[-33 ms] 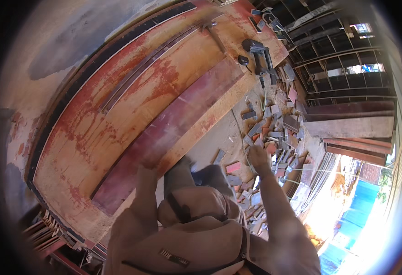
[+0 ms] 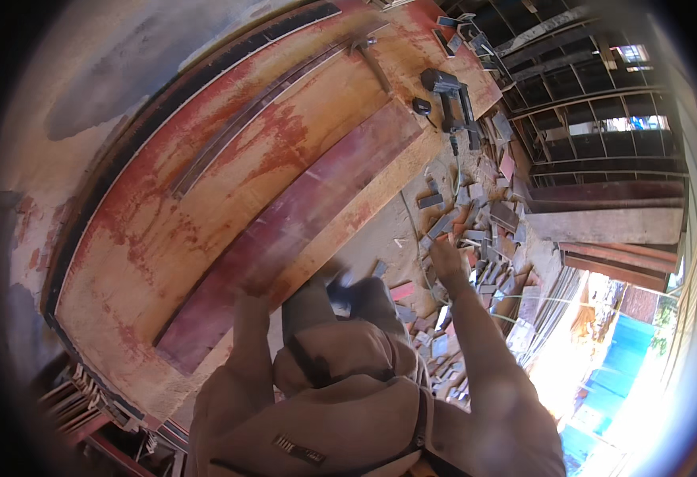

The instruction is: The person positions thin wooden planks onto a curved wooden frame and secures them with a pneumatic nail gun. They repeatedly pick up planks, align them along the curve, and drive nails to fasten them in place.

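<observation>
A long reddish-purple board [image 2: 293, 222] lies along the near side of the large stained worktable [image 2: 142, 262]. My left hand [image 2: 251, 294] is at the near edge of this board, towards its left end; its fingers blur into the wood and their grip is unclear. Out to the right, my right hand [image 2: 446, 258] hangs over a heap of wood offcuts [image 2: 484, 246]. Blur and the offcuts behind it keep me from making out its fingers or anything in them.
At the table's far right end lie a black nail gun [image 2: 450, 99] with a hose, a small black object [image 2: 421, 106] and a hammer [image 2: 379, 67]. A narrow strip [image 2: 245, 119] lies farther back. Boards [image 2: 611, 222] are stacked on the right.
My right hand has shifted slightly up in the picture, over the offcuts. My left hand stays at the board's edge.
</observation>
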